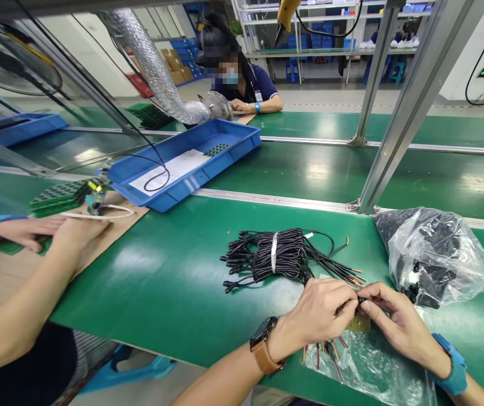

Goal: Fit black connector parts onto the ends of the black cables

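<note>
My left hand (320, 314), with a brown-strapped watch on its wrist, and my right hand (394, 316), with a blue wrist strap, meet over the green bench. Between their fingertips they pinch a thin black wire (358, 301) above a small yellowish circuit board (362, 324). Just beyond my hands lies a bundle of black cables (282, 256) tied with a white band, with red and yellow wire ends fanning toward my fingers. Loose wire ends (328, 352) lie on a clear plastic sheet (372, 372) under my wrists.
A clear bag of black parts (436, 254) sits at right. A blue tray (191, 160) lies on the conveyor behind. At left a co-worker's hands (56, 231) rest by stacked green boards (58, 197). Another person (245, 84) sits across. A slanted metal post (398, 118) rises ahead.
</note>
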Demonstrator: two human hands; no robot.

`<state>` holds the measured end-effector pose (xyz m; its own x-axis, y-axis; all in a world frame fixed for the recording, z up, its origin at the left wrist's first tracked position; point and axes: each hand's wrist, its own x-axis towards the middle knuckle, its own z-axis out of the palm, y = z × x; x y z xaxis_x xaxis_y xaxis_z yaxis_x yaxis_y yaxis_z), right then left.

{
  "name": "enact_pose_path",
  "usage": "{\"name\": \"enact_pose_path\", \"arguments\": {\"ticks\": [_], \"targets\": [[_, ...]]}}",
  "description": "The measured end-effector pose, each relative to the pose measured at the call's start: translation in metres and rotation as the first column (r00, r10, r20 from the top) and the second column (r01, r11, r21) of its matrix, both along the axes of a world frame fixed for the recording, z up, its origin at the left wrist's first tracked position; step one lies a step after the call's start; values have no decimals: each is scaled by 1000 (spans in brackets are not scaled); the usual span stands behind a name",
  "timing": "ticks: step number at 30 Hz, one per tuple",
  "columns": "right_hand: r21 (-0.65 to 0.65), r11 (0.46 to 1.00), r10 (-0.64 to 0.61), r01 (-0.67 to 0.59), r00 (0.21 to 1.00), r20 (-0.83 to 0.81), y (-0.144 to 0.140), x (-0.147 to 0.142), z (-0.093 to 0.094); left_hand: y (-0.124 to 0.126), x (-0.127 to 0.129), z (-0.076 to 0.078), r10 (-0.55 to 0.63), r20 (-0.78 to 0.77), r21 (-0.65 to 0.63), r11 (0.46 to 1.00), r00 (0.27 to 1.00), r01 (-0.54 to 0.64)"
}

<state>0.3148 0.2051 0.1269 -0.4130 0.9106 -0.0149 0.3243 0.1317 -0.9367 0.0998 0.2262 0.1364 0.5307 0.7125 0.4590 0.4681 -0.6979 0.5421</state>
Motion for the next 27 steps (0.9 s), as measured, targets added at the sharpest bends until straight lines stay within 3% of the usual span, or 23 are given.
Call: {"name": "enact_pose_path", "arguments": {"ticks": [5,9,12,18,23,27], "targets": [[140,990,-13,8,999,32,0,-3,-2,0,-1,0,8,-43,4,1000,999,-8],[235,972,-6,-6,999,52,1,-4,-1,1,-2,-2,-33,-39,-94,995,999,29],[199,980,8,-17,999,49,2,-2,-2,2,-3,-2,-55,3,-163,985,998,55],[-19,999,-41,39,997,-69,4,0,-6,3,-4,-1,-52,79,-183,981,995,66],[80,997,-16,17,1000,-5,4,0,-4,1,-1,-5,-19,103,-175,984,995,37],[66,998,-20,19,1000,9,4,0,-6,1,-1,-5,-25,104,-213,976,994,47]]}}
